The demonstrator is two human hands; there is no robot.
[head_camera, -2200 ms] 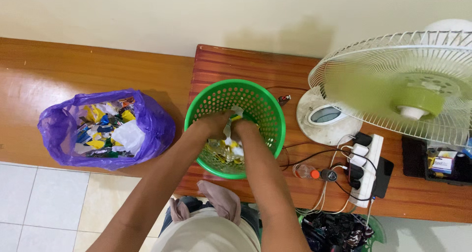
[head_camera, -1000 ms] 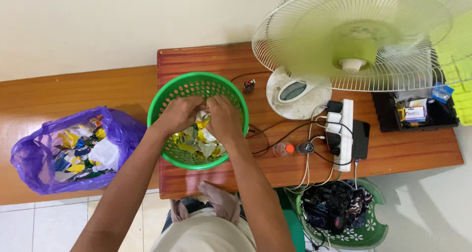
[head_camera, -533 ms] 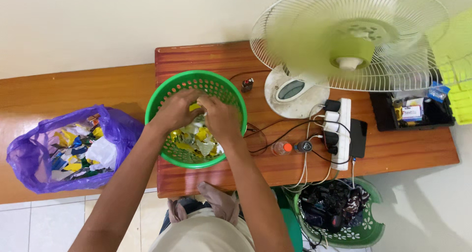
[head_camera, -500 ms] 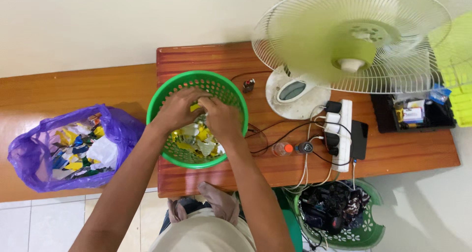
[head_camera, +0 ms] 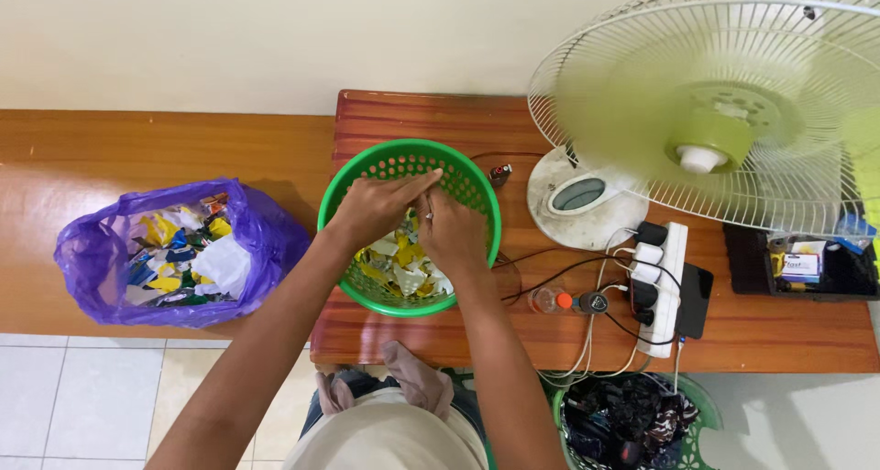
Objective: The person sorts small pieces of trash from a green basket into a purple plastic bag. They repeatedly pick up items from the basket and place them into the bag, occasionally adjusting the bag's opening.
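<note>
Left hand (head_camera: pixel 371 209): held above the green basket (head_camera: pixel 348 181) at centre frame, fingers stretched flat toward the right hand; what lies under the palm is hidden, so a grip cannot be told.
Right hand (head_camera: pixel 451 234): lowered into the same basket just right of the left hand, fingers curled down among the scraps; whether one is pinched cannot be told.
Scraps (head_camera: pixel 399 270): a loose heap of small white, yellow and silvery wrapper pieces is seen in the basket's lower half, partly covered by both hands.
Handling: the pieces are judged very light, thin and crinkly, easily torn or blown about; each is best taken by an edge between fingertips, or several gathered in a loose handful.
Basket: perforated plastic, standing on the reddish wooden table (head_camera: pixel 550 342), judged stiff and light.
Purple bag (head_camera: pixel 266 227): at left of frame on the wooden bench (head_camera: pixel 55 158), open, filled with similar coloured scraps, well apart from the hands.
Fan (head_camera: pixel 706 149): at upper right, blades blurred, near the basket.
Power strip (head_camera: pixel 662 291): right of the basket, with several plugs and cables.
</note>
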